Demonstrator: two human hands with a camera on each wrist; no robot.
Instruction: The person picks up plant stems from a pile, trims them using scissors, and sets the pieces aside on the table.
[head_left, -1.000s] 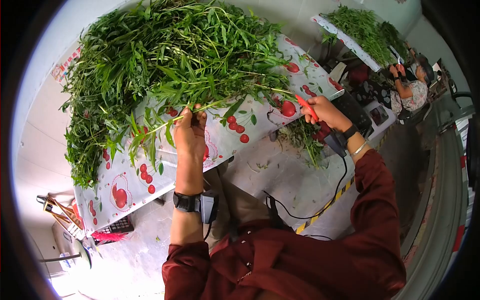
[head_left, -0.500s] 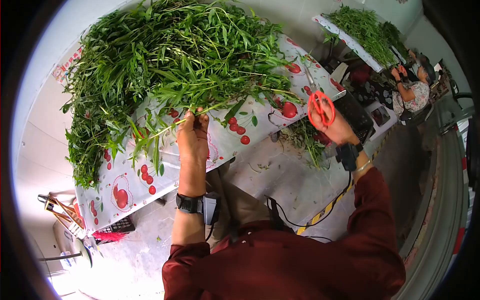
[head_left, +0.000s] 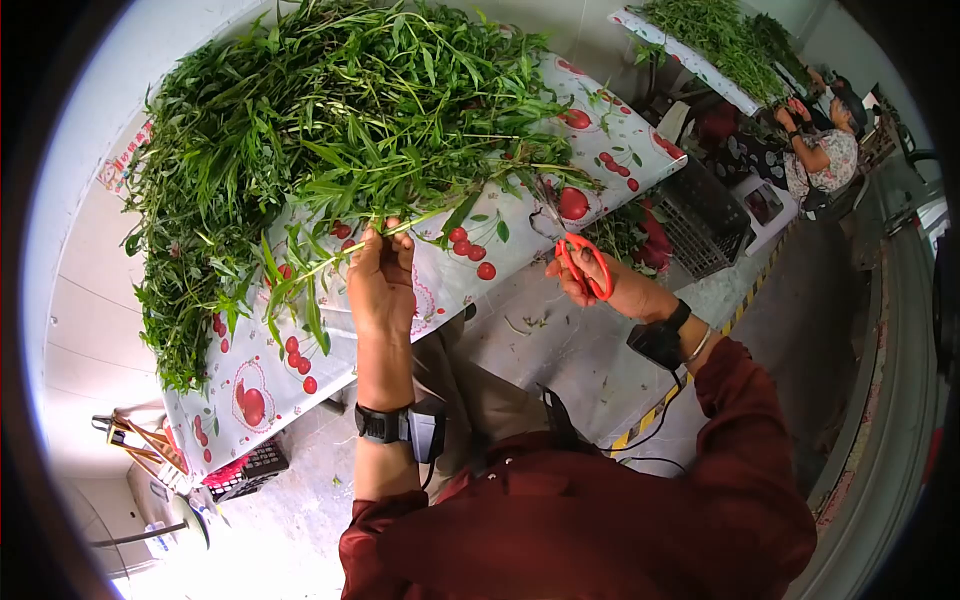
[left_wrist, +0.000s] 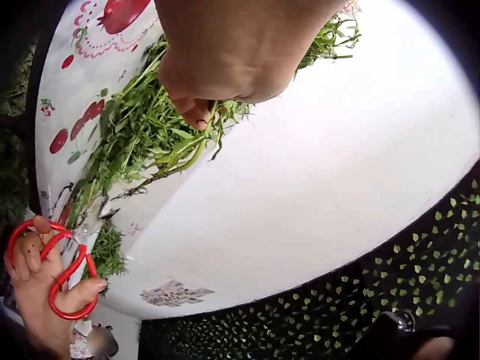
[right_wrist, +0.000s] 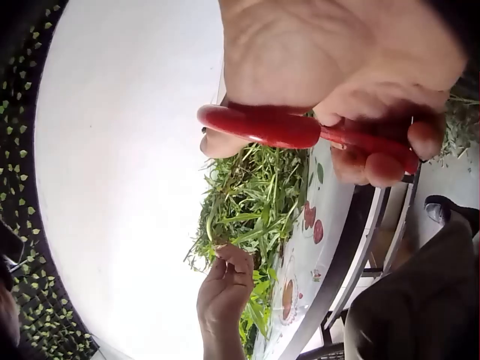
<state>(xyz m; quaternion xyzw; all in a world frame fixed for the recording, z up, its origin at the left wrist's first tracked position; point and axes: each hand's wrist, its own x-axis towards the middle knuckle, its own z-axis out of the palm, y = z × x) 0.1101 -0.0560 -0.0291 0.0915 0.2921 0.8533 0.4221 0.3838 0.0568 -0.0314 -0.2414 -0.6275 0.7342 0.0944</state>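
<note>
My left hand [head_left: 382, 275] pinches a leafy green stem [head_left: 325, 266] between thumb and fingers, at the front of a big heap of cut greens [head_left: 330, 110]. The heap lies on a table with a white, cherry-printed cloth [head_left: 440, 285]. In my right hand [head_left: 625, 290] is a pair of red-handled scissors [head_left: 604, 270], held by the finger loops beyond the table's front edge. The left wrist view shows their blades pointing toward the cloth's edge. Seen from the right wrist, one red handle [right_wrist: 262, 129] crosses the palm.
Below the table's right end stands a black crate [head_left: 700, 225], with loose greens [head_left: 615, 232] beside it. Another person [head_left: 825, 160] sits at a second table [head_left: 690, 70] heaped with greens. Plant scraps [head_left: 525, 325] lie on the floor. A cable hangs from my right wrist.
My right hand first swung the scissors up and away from the heap, then brought them down and left, nearer the left hand. The left hand keeps its pinch on the stem.
</note>
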